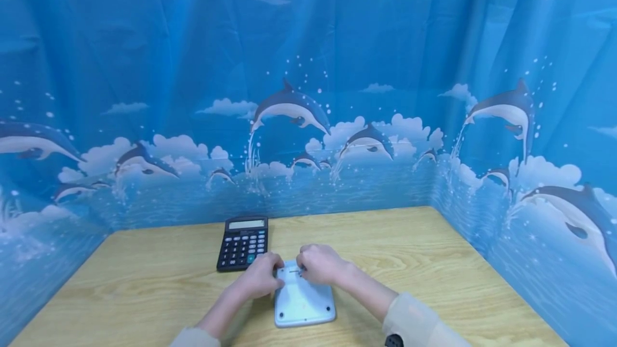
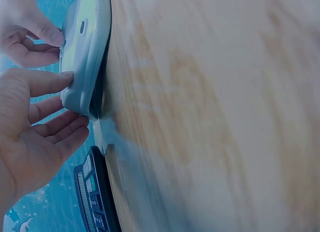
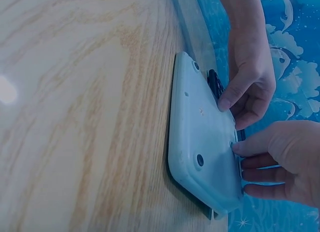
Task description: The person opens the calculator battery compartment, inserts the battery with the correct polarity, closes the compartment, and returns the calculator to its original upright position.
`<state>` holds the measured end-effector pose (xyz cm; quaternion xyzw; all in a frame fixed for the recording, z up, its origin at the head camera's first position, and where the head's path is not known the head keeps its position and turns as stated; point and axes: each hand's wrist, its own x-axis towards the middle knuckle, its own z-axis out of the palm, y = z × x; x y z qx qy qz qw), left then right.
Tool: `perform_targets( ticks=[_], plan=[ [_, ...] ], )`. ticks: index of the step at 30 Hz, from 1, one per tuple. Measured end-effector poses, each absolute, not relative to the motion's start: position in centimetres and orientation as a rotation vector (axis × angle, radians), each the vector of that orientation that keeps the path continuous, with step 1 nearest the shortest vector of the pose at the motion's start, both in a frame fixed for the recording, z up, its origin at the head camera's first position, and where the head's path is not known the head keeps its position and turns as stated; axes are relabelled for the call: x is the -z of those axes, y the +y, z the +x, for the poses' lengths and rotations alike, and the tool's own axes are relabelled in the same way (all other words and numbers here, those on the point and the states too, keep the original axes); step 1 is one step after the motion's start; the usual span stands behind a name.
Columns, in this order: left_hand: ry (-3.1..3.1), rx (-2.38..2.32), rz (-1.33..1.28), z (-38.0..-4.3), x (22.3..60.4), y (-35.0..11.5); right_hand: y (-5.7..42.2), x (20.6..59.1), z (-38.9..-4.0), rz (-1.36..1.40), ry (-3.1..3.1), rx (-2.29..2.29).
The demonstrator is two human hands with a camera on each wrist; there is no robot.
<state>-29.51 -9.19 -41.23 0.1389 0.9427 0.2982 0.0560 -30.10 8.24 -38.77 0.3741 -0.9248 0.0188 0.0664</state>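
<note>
A flat white device, the size of a desk calculator, lies underside up on the table, with dark round feet at its corners and a small slot near its far edge. My left hand grips its far left corner; the left wrist view shows the thumb on the back and the fingers curled at the edge. At the far right part, my right hand holds the device beside the slot. In the right wrist view its thumb presses the back, with the fingers along the far edge.
A black calculator lies face up just beyond my left hand, its display toward the far edge. The wooden table backs onto a blue dolphin-printed curtain, which also lines both sides.
</note>
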Motion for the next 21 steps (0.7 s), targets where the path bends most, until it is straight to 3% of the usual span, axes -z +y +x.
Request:
perform_targets(
  ticks=[21],
  plan=[
    [2.861, -0.903, 0.458, -29.49, 41.07, -9.32, 8.34, 38.58, -30.73, 1.093, -2.88, -0.173]
  ],
)
